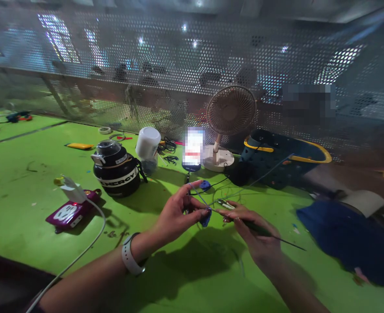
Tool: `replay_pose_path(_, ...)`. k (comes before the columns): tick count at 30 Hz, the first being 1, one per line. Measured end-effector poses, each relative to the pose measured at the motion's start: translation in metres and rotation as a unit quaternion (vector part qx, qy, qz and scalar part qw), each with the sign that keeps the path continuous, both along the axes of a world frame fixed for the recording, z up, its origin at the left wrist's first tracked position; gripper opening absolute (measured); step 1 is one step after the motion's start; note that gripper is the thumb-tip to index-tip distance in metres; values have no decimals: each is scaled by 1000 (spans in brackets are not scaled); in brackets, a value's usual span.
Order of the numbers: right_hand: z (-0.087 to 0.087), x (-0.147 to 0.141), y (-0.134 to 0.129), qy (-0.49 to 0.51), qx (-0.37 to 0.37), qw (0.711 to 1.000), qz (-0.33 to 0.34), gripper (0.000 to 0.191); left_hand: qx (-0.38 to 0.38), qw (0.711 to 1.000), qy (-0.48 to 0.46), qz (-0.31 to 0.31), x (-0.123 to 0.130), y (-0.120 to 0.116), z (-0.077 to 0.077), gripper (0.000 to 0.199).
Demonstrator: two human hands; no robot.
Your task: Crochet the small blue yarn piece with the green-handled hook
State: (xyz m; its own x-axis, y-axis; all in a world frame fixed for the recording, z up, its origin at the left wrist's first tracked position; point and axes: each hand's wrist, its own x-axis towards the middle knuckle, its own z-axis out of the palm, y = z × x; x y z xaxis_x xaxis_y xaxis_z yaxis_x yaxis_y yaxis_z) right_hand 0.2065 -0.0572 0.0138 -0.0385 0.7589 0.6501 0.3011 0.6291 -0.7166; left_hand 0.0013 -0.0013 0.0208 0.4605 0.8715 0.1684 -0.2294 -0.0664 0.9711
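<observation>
Working over a green table [64, 165], with a dark basket [263, 165] right of the fan [231, 109]. In front of the fan, with the right hand [260, 245], gripping a thin tool [260, 230]; front-left of the fan, with the left hand [179, 211], pinching a blue yarn piece [206, 218].

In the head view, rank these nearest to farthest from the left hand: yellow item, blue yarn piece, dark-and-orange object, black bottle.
From the left hand:
1. blue yarn piece, at its fingertips
2. black bottle, to its left
3. yellow item, beyond the bottle
4. dark-and-orange object, far left
</observation>
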Motion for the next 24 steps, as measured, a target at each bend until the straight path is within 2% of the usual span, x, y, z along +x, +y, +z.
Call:
replay_pose_path(4,-1,0,-1,-10,-9,1000,-8,15,17,1000,19,15,0,0,-1,72)
replay_pose_path(9,-3,-1,-2,-21,-13,1000,17,26,36,998,45,33,1,-1,0,69)
replay_pose_path(16,-1,-4,-2,-52,25,998,11,26,47,997,49,34,3,-6,-3,71)
replay_pose_path(20,3,-8,-4,-34,52,998,-32,23,4,1000,-2,19,3,-5,-1,73)
replay_pose_path(24,0,-13,-3,-58,86,994,-26,17,-43,997,-56,-23,4,-6,0,73)
